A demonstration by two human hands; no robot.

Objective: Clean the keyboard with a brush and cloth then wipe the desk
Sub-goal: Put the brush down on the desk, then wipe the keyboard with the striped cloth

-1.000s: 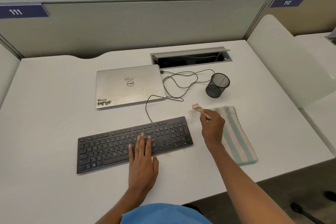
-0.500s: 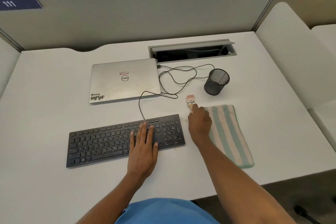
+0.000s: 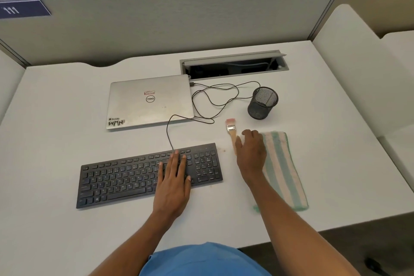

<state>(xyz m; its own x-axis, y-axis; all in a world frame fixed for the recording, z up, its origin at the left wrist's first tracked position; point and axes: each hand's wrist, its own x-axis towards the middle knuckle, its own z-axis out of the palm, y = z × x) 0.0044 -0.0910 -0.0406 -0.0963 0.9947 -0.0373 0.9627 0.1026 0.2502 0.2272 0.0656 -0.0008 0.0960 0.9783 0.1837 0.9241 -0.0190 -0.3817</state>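
The brush (image 3: 231, 132) lies just left of the nearer right grip (image 3: 252, 152), handle running down-frame beside the thumb, hold unclear; the left grip (image 3: 173, 178) rests flat on the keyboard (image 3: 121, 182).

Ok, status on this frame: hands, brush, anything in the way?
Left hand flat on black corded keyboard. Right hand at small wooden-handled brush, over folded green-striped cloth edge; grip unclear. Nothing blocking.

Black keyboard (image 3: 139, 175); green-and-cream striped cloth (image 3: 284, 168); pink-bristled brush (image 3: 231, 129); silver laptop (image 3: 150, 101); white desk (image 3: 56, 119).
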